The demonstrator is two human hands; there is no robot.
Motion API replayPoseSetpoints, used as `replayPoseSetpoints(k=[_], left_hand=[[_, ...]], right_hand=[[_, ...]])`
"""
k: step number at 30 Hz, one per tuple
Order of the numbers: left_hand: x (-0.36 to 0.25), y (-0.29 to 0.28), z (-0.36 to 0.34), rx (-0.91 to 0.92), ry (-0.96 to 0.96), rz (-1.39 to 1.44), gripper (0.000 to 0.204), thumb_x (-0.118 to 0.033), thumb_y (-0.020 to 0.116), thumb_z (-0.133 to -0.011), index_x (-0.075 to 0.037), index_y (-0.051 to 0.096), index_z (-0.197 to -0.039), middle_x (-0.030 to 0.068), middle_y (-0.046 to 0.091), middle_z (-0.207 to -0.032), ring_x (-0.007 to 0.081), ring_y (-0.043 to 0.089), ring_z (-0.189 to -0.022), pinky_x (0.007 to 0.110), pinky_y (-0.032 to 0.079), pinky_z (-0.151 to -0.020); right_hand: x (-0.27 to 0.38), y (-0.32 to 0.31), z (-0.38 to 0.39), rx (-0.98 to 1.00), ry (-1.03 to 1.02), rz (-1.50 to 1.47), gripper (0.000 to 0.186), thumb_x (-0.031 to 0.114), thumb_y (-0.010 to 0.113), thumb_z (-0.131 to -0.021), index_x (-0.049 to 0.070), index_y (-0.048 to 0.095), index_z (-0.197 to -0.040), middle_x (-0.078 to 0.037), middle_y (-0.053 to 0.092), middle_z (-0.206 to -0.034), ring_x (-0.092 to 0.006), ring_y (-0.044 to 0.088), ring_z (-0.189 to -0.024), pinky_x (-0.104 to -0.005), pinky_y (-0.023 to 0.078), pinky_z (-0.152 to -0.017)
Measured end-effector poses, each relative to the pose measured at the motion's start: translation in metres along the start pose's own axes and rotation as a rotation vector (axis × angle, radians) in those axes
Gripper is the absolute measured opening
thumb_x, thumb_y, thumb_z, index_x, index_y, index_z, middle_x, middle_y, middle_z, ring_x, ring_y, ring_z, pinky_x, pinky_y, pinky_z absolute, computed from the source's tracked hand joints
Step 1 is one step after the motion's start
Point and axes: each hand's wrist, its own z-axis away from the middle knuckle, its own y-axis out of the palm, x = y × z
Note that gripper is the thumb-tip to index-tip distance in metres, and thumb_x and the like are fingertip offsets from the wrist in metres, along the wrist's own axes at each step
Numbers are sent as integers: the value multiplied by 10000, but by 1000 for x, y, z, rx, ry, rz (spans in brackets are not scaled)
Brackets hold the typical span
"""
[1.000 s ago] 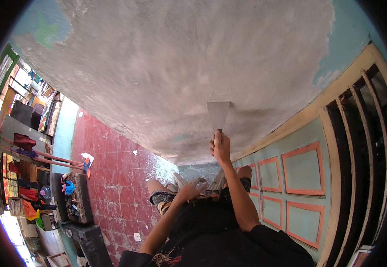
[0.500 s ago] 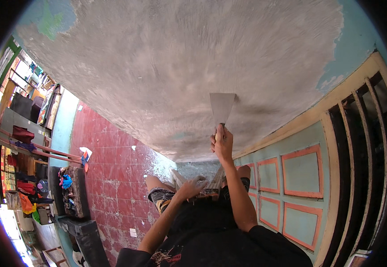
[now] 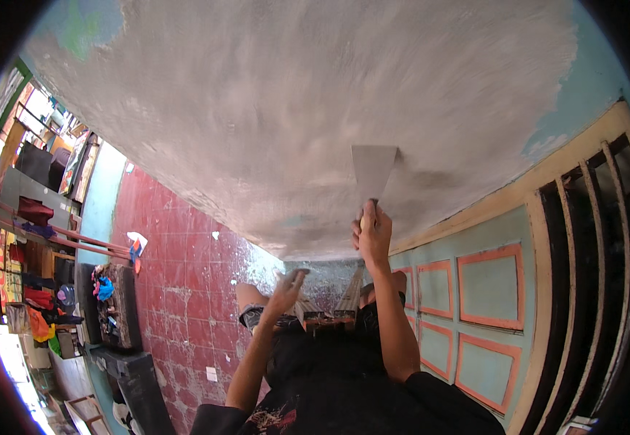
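My right hand (image 3: pixel 374 230) grips the handle of a wide putty knife (image 3: pixel 375 167), thumb along the top. The knife's flat grey blade lies at the scraped wall (image 3: pixel 293 87), its broad edge pointing up and a small shadow beside it. Grey, streaky and bare of paint over most of its face, the wall keeps light blue paint at the right and upper left. My left hand (image 3: pixel 284 291) hovers low by my left knee with fingers stretched out and nothing seen in it. Its fingertips look greyish.
Between my legs stands a wooden ladder or stand (image 3: pixel 329 317). Below left spreads a red tiled floor (image 3: pixel 184 290) with pale debris. A blue door with orange-edged panels (image 3: pixel 489 290) and a barred window (image 3: pixel 590 239) flank the right. A dark bench (image 3: pixel 130 377) stands left.
My right hand and the putty knife have shifted slightly right and up along the wall. My left hand has moved left, away from the wooden stand, with its fingers lifted.
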Motion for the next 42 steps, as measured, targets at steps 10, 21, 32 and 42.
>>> replayPoseSetpoints(k=[10, 21, 32, 42], left_hand=[[59, -74, 62, -553, -125, 236, 303, -222, 481, -1019, 6, 587, -1188, 130, 666, -1120, 197, 641, -1038, 336, 500, -865], [76, -88, 113, -633, -282, 361, 330, -275, 502, -1016, -12, 559, -1208, 121, 646, -1140, 195, 635, -1020, 303, 503, -839], [55, -84, 89, -590, -177, 224, 272, -166, 498, -1006, 7, 567, -1204, 141, 651, -1159, 217, 638, -1065, 329, 513, -918], [-27, -18, -54, -258, 86, 225, 328, -222, 494, -1011, 37, 560, -1201, 179, 650, -1145, 263, 654, -1039, 361, 511, -891]], right_hand=[[-30, -66, -7, -30, -510, 1056, 298, 203, 569, -962, -42, 611, -798, -217, 543, -577, -357, 549, -489, -407, 412, -490], [-25, -5, -33, 266, -600, 1280, 282, 238, 561, -952, 26, 591, -767, -182, 591, -609, -395, 599, -571, -458, 462, -527], [-40, -11, -23, 173, -481, 1190, 342, 253, 559, -960, -11, 589, -743, -228, 574, -607, -436, 593, -606, -476, 441, -515], [-165, 43, -19, 63, -129, 172, 488, 335, 501, -1017, 64, 418, -621, 12, 400, -529, -83, 419, -455, -273, 301, -408]])
